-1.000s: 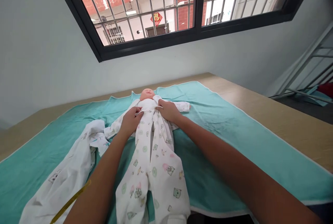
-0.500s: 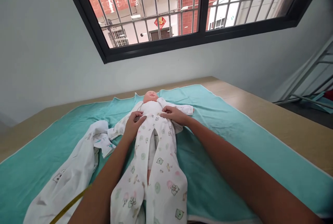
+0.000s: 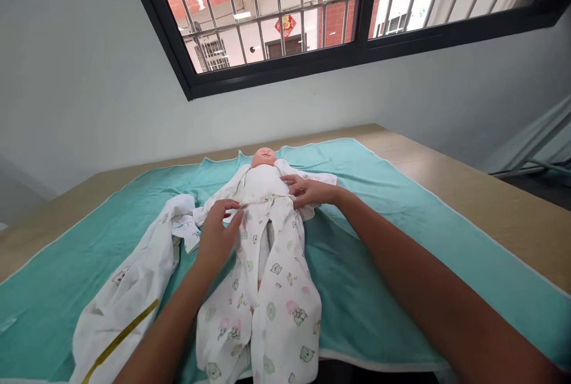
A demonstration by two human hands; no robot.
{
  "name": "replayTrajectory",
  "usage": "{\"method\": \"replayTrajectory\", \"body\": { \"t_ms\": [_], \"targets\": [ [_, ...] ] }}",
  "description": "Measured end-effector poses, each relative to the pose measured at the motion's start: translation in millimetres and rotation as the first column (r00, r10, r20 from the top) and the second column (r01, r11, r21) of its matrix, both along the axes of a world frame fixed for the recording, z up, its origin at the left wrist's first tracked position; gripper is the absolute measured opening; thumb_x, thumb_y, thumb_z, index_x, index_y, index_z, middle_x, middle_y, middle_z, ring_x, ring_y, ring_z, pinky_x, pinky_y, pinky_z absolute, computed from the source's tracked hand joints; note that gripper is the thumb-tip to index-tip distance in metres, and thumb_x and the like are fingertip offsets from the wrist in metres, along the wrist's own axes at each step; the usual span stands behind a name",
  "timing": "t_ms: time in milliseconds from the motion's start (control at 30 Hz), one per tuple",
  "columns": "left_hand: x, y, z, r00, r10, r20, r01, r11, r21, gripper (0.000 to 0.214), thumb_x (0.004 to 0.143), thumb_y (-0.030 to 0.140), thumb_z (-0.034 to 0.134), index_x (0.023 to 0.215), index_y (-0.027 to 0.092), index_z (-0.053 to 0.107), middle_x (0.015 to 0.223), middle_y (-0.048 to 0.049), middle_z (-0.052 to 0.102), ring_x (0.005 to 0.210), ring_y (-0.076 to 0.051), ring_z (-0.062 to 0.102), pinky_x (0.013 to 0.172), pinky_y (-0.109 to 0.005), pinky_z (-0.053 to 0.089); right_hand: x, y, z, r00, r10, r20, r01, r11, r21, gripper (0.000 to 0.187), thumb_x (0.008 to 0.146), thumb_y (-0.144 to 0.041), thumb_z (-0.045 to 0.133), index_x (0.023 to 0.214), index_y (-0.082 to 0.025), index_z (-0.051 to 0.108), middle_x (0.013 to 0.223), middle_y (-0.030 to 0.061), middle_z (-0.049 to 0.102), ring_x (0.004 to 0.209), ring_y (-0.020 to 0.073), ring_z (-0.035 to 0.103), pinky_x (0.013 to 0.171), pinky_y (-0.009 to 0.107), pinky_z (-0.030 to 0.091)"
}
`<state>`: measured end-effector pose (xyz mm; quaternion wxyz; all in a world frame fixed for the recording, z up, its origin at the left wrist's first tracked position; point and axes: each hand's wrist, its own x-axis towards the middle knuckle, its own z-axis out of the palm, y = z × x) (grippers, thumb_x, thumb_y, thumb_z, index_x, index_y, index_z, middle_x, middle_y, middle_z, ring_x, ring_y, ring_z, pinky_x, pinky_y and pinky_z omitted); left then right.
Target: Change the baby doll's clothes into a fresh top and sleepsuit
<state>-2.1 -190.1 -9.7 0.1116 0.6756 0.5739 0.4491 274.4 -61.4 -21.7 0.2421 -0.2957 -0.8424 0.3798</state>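
A baby doll [image 3: 263, 158] lies on its back on a teal blanket [image 3: 383, 235], dressed in a white romper with small animal prints [image 3: 272, 277] that lies open down the front. My left hand [image 3: 217, 235] pinches the romper's left front edge at the doll's waist, fingers curled on the cloth. My right hand [image 3: 309, 190] rests on the doll's chest and pinches the right front edge of the romper. The doll's legs are hidden inside the romper.
A second white printed garment with a yellow strip [image 3: 125, 301] lies crumpled on the blanket to the left. The blanket covers a wooden table [image 3: 499, 205] against a white wall under a barred window [image 3: 312, 9]. A metal rack [image 3: 535, 152] stands at the right.
My left hand has slid down from the doll's chest toward its waist along the romper's edge. My right hand stayed near the chest. The view shifted slightly to the left.
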Motion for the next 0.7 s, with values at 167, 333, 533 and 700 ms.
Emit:
{"method": "replayTrajectory", "body": {
  "t_ms": [167,333,533,700],
  "targets": [
    [31,-55,29.1,0.938,-0.172,-0.301,0.071,0.946,-0.318,0.03,0.088,0.05,0.048,0.074,0.025,0.055,0.068,0.0016,0.063,0.061,-0.016,0.056,0.055,-0.028,0.039,1,3,0.5,0.999,-0.003,0.047,0.0,0.998,0.069,0.015,0.068,-0.036,0.074,0.074,-0.023,0.069,0.14,0.0008,0.045,0.113,0.0225,0.054,0.094,0.034,0.045],
    [59,-67,21.5,0.761,-0.277,-0.587,0.062,0.931,-0.36,0.04,0.087,0.053,0.048,0.061,0.023,0.044,0.061,-0.0005,0.059,0.051,-0.017,0.049,0.049,-0.029,0.021,-7,0,-5.8,0.997,-0.058,-0.041,0.063,0.988,0.138,0.012,0.066,-0.022,0.063,0.059,-0.018,0.054,0.129,0.0036,0.053,0.096,0.0191,0.057,0.085,0.034,0.044],
    [88,-62,26.2,0.76,-0.345,-0.552,0.158,0.92,-0.358,0.036,0.092,0.039,0.037,0.06,0.022,0.035,0.058,0.0001,0.052,0.052,-0.016,0.045,0.051,-0.028,0.021,-19,-5,-15.5,0.973,-0.122,-0.196,0.155,0.974,0.164,0.024,0.063,-0.018,0.055,0.05,-0.019,0.034,0.113,0.0034,0.06,0.085,0.0156,0.056,0.079,0.03,0.041],
    [110,-28,37.7,0.958,-0.145,-0.247,0.061,0.946,-0.319,0.038,0.085,0.035,0.042,0.055,0.022,0.023,0.052,0.003,0.038,0.053,-0.014,0.037,0.05,-0.026,0.025,-28,-6,-26.7,0.925,-0.248,-0.288,0.311,0.93,0.197,0.024,0.059,-0.013,0.051,0.052,-0.02,0.028,0.093,0.0012,0.066,0.08,0.0147,0.056,0.073,0.027,0.04]
  ]
}}
